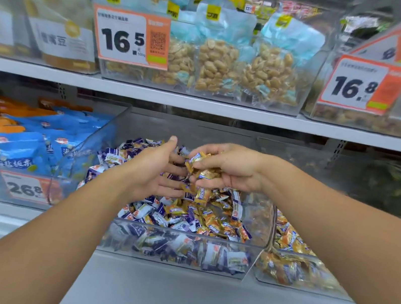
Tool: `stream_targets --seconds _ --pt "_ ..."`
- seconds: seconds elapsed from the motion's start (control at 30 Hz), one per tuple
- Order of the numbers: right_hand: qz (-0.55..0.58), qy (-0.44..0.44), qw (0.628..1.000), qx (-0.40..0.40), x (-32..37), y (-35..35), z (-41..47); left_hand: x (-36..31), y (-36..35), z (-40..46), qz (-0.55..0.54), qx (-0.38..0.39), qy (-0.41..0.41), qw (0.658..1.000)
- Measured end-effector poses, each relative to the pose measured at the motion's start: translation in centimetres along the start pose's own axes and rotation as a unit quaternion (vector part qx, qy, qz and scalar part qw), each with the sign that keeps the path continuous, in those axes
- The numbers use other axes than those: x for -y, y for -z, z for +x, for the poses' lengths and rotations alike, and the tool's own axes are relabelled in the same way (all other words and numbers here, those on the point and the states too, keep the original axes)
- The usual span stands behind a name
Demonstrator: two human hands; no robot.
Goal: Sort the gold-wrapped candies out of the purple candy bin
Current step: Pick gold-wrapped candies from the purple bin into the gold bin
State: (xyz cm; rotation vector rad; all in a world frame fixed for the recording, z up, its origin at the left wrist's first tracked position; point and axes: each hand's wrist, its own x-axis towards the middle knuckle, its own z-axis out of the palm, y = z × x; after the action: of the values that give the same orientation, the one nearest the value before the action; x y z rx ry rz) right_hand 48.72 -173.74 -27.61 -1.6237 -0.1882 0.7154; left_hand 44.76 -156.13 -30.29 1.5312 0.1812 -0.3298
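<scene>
Above the purple candy bin, the right hand grips a bunch of gold-wrapped candies; the left hand beside it spreads straight, empty fingers.

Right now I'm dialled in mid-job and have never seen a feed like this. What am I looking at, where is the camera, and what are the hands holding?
There is no machine here: these are a person's two bare arms, filmed by one wide camera worn on the head, looking forward and down at a shop shelf. The clear middle bin holds mixed purple candies and gold candies. The right hand has its fingers curled round a bunch of gold ones. The left hand is open beside it, fingers straight, holding nothing. A second bin to the right holds mostly gold candies. Blue packets lie to the left, and peanut bags sit on the shelf above.
</scene>
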Motion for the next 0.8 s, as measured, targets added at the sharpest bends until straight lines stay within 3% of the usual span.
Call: stream_targets --seconds 0.27,0.4,0.5,0.6,0.8 --pt "0.177 0.069 0.981 -0.051 -0.2 -1.8 0.8 0.2 0.2 0.0 -0.191 0.032 0.115 0.974" --pt "0.07 0.083 0.993 -0.034 0.4 -1.8 0.4 0.2 -0.7 0.7 -0.314 0.063 0.143 0.936" --pt "-0.01 0.08 0.996 -0.024 0.9 -1.6 0.4 0.2 -1.1 1.4 -0.368 0.043 0.14 0.918" --pt "-0.079 0.081 0.993 -0.027 0.8 -1.3 1.0 0.3 -1.4 1.8 -0.364 0.019 0.136 0.921" --pt "-0.064 0.102 0.993 -0.016 -0.3 -1.1 1.1 0.4 -1.6 2.2 -0.36 -0.002 0.113 0.926"
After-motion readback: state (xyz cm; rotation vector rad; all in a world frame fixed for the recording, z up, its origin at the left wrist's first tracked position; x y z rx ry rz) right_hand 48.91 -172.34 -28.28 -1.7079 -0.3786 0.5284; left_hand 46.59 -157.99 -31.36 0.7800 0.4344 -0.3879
